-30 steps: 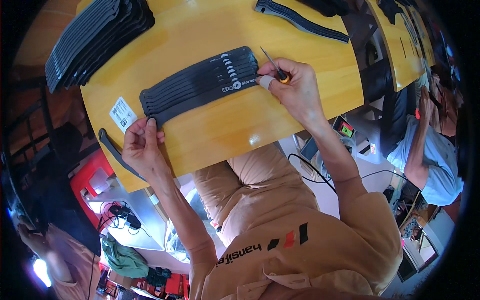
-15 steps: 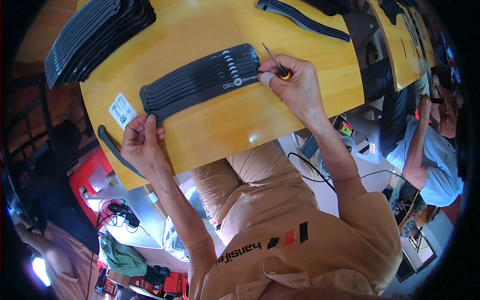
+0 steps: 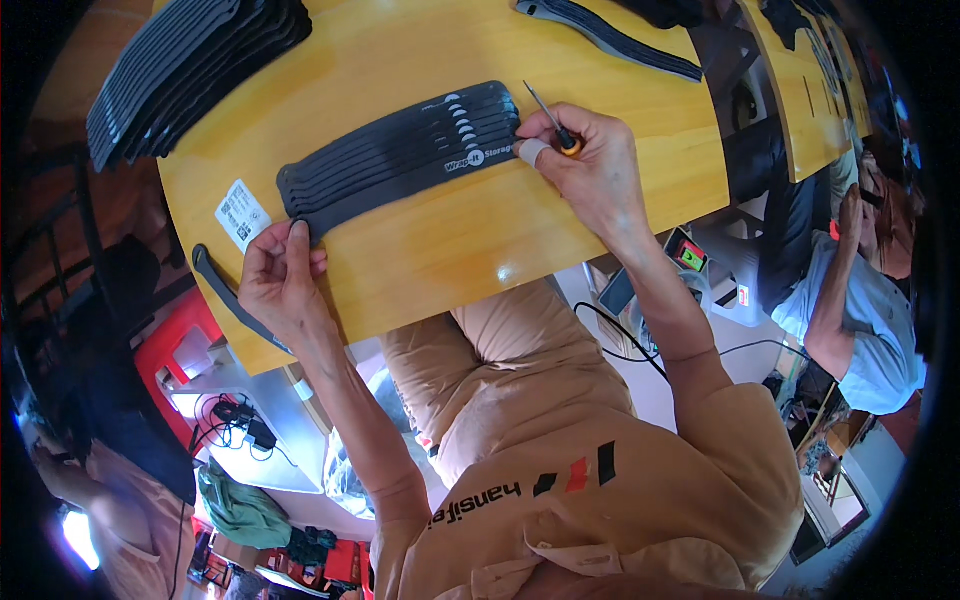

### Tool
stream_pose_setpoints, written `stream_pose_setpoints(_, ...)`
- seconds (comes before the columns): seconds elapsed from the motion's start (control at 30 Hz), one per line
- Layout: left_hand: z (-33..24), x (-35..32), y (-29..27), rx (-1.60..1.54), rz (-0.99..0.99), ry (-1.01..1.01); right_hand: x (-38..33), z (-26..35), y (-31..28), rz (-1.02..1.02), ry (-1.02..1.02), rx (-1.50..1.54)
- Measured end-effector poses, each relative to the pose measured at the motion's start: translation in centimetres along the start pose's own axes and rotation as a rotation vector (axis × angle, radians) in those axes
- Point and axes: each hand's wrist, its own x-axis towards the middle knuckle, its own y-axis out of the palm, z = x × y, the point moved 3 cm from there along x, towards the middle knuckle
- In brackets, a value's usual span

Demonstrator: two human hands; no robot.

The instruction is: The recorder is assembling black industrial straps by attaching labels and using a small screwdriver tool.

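Note:
A row of overlapping black straps [image 3: 390,150] with white print lies slanted on the yellow table. At its lower left corner, my left hand [image 3: 285,270] pinches the end of the nearest strap between thumb and fingers. My right hand [image 3: 590,165], with a pale wrap on one finger, grips the strap's right end. Tucked in that same hand is a small screwdriver [image 3: 566,138] with a black and yellow handle, its thin shaft pointing up and left. Beside my left hand are a white label [image 3: 242,214] and a single dark strap [image 3: 225,290].
A thick stack of black straps [image 3: 190,75] stands at the far left. Another bundle of straps [image 3: 610,40] lies at the far right. The yellow table's [image 3: 450,260] front edge is close to my lap. A person in a light blue shirt [image 3: 870,330] sits at right.
The straps have shifted very slightly up and left, with my left hand following. The label has also edged left. My right hand keeps its grip almost in place.

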Motion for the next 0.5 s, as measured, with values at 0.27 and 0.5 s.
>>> stream_pose_setpoints(0.27, 0.2, 0.27, 0.1, -0.035, 0.006, -0.041, -0.06, 0.4, 0.01, -0.027, -0.046, -0.06)
stream_pose_setpoints(0.5, 0.09, 0.22, 0.09, -0.015, -0.004, 0.003, 0.1, 0.36, 0.19, -0.037, -0.101, -0.052)
